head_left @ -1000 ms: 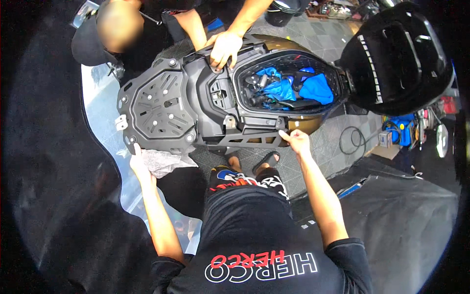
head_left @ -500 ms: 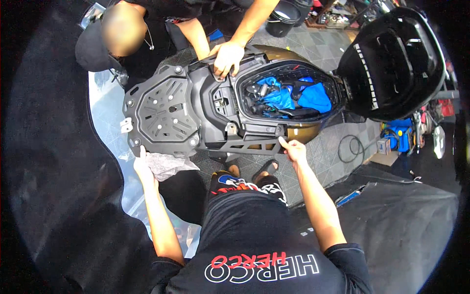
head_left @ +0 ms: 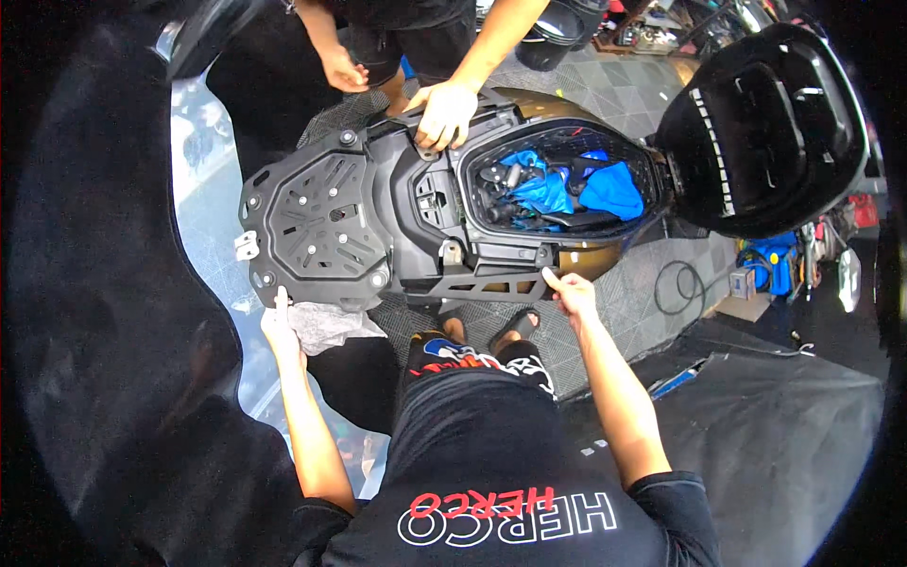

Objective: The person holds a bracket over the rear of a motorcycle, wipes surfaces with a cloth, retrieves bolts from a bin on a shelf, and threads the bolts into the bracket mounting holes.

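A black slotted luggage rack plate (head_left: 316,260) covers the tail of a scooter. My left hand (head_left: 282,331) is closed on its near left corner, thumb on top; a grey cloth (head_left: 331,324) hangs beside that hand, under the plate. A black side bracket (head_left: 491,286) runs along the scooter's near side. With thumb and fingers, my right hand (head_left: 571,293) pinches the bracket's right end. Across the scooter, a co-worker's hand (head_left: 446,115) rests on the opposite bracket. The co-worker's other hand (head_left: 346,72) hangs in the air beyond the plate.
Blue cloths (head_left: 609,189) and dark items lie in the underseat storage well. The seat (head_left: 761,132) stands raised at the right. Black buckets (head_left: 548,38) are on the tiled floor at the back. A coiled cable (head_left: 678,288) lies on the floor to the right.
The co-worker has straightened up, the head leaving the upper left, and one hand now shows in the air there. The plate has shifted very slightly. Both my hands keep their grip.
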